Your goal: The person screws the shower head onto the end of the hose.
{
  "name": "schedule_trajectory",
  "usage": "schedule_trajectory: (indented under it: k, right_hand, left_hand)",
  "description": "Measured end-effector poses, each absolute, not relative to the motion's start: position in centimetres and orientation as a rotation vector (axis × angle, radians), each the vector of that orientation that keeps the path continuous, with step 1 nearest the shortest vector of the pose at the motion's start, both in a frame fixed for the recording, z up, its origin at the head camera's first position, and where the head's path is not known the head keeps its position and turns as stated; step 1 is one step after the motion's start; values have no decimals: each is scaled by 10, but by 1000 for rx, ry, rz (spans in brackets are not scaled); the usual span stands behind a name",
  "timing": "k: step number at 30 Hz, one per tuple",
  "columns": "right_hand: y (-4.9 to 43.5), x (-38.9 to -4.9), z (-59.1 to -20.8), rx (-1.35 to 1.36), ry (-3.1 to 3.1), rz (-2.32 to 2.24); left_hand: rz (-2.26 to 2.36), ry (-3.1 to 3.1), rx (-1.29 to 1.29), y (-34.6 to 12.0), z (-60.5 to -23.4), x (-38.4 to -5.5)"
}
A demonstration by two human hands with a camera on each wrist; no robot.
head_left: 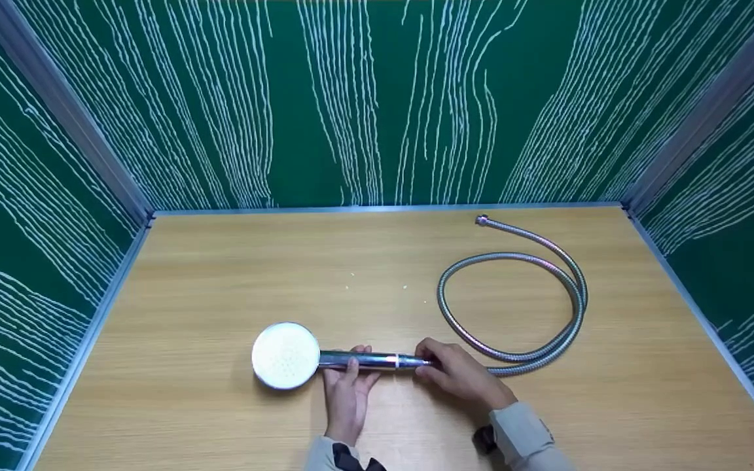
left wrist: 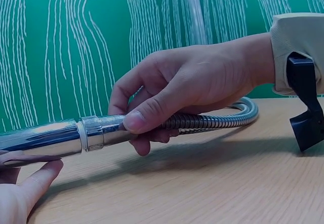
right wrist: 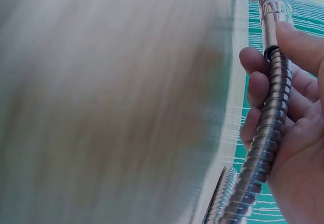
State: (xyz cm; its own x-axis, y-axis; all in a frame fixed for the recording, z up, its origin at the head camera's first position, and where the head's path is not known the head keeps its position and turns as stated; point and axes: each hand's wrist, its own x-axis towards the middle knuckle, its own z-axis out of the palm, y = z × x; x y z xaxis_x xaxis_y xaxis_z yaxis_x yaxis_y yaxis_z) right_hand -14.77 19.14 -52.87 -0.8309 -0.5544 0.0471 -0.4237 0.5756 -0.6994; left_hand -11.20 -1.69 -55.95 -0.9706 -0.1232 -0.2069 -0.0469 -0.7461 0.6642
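A shower head (head_left: 285,356) with a round white face and a chrome handle lies level over the table, its face up. My left hand (head_left: 347,399) grips the handle (head_left: 367,360) from below, thumb on top. At the handle's right end, the conical nut (left wrist: 114,127) of the metal shower hose (right wrist: 276,97) sits against it, a thin white ring (left wrist: 82,136) showing at the joint. My right hand (head_left: 462,373) pinches this nut between thumb and fingers, with the hose passing under its palm.
The rest of the hose loops (head_left: 444,294) on the wooden table (head_left: 220,261) to the right, its other end nut (head_left: 482,220) near the back edge. Several small white specks (head_left: 405,286) lie mid-table. Green walls (head_left: 390,98) with white lines enclose the back and sides.
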Motion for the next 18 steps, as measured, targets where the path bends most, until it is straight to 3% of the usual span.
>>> schedule_trajectory:
  k: [18]
  right_hand:
    - [189,-147,-526,-789,2634,-1084]
  left_hand:
    - [-2870,-1092,383,-17,-559,-112]
